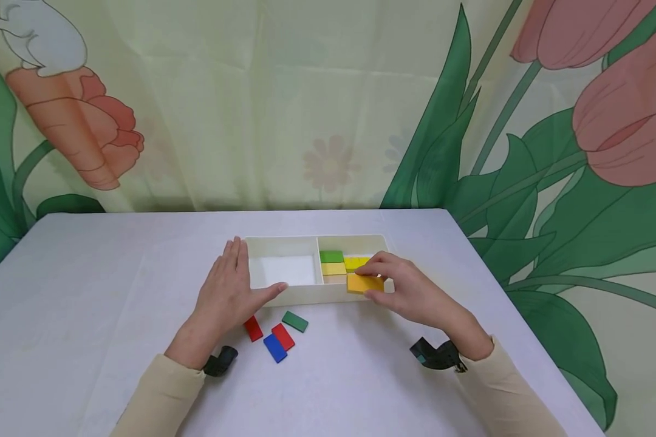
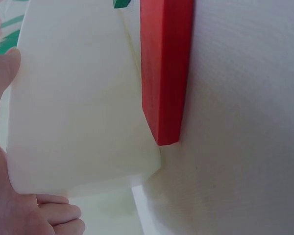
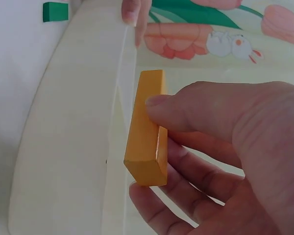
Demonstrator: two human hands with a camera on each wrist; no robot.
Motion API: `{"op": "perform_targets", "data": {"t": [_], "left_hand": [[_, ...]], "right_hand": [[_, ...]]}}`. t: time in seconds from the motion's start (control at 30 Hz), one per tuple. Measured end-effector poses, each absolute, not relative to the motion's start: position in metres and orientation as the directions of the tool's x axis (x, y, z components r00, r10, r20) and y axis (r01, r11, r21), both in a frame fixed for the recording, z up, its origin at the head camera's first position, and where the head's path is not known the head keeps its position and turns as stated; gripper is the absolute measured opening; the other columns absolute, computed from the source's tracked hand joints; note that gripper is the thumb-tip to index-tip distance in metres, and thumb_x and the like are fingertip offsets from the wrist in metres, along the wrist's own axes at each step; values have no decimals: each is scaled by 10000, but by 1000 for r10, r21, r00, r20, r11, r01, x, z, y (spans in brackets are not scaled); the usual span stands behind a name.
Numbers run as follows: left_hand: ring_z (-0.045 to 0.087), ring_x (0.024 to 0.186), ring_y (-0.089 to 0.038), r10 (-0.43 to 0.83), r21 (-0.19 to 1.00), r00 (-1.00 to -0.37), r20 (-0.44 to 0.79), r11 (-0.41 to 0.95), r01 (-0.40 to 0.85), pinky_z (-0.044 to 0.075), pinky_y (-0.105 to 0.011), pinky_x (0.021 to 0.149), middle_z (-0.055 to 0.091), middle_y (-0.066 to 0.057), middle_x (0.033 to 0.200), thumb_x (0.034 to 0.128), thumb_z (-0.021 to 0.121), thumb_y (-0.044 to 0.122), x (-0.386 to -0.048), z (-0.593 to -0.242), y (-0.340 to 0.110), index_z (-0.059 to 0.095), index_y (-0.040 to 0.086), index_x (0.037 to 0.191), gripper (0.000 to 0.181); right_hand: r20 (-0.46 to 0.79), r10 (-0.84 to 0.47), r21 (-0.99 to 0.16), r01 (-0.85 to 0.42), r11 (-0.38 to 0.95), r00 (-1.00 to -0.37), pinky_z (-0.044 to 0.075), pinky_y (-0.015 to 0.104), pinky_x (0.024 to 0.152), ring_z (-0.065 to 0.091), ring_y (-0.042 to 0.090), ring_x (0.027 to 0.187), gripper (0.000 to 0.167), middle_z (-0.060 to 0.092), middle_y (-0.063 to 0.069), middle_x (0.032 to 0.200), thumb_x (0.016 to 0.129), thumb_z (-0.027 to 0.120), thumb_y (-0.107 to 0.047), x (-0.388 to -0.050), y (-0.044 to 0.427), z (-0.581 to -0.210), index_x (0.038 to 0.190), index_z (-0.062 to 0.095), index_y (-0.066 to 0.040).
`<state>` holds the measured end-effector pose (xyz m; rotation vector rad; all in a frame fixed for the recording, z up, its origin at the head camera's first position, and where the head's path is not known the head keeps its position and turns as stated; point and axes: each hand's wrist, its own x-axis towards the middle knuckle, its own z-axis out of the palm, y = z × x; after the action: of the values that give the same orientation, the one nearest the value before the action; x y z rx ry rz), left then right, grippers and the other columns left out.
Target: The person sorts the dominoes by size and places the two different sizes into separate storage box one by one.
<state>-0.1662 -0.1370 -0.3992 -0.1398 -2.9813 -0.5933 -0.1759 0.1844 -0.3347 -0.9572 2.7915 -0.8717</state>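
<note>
My right hand [image 1: 410, 288] pinches an orange-yellow block [image 1: 364, 283] between thumb and fingers, above the front wall of a white two-part box [image 1: 300, 295]. The right wrist view shows the same block [image 3: 146, 122] gripped along its long sides. My left hand [image 1: 226, 291] rests against the left end of the box, its fingers straight and thumb over the front rim. In the box's right compartment lie a green block [image 1: 331, 257], a pale yellow block [image 1: 333, 268], a tan block [image 1: 335, 279] and bright yellow [image 1: 354, 263], partly hidden by the right hand. The left compartment [image 1: 284, 270] holds no blocks.
Before the box, on the white-covered table [image 1: 115, 291], lie a red block [image 1: 253, 328] close to the left hand, another red block [image 1: 283, 337], a blue block [image 1: 276, 348] and a dark green block [image 1: 295, 321]. A printed curtain [image 1: 262, 109] hangs behind the table.
</note>
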Motion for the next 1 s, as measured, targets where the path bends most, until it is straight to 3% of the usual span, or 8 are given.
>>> {"op": "perform_targets", "data": {"t": [0.47,1.0], "left_hand": [[117,1520,-443,70,375,-990,120,920,111,175,-576,1225,120,-276,1634,837,585,714,-166,-399,-139,125,-96,1543,1169],[119,1521,-438,66,382,-991,114,918,105,172,-575,1226,117,-263,1639,833,591,713,-167,-399,-137,117,-81,1550,1170]], "right_hand": [[49,-549,-507,-494,706,-835,566,289,843,593,184,1006,363,636,37,1106,879,728,-68,-210,183,-334,1238,678,-54],[-73,-600,-360,-540,761,-796,563,353,885,589,225,956,278,665,116,1050,848,680,37,-239,172,-346,1123,718,16]]}}
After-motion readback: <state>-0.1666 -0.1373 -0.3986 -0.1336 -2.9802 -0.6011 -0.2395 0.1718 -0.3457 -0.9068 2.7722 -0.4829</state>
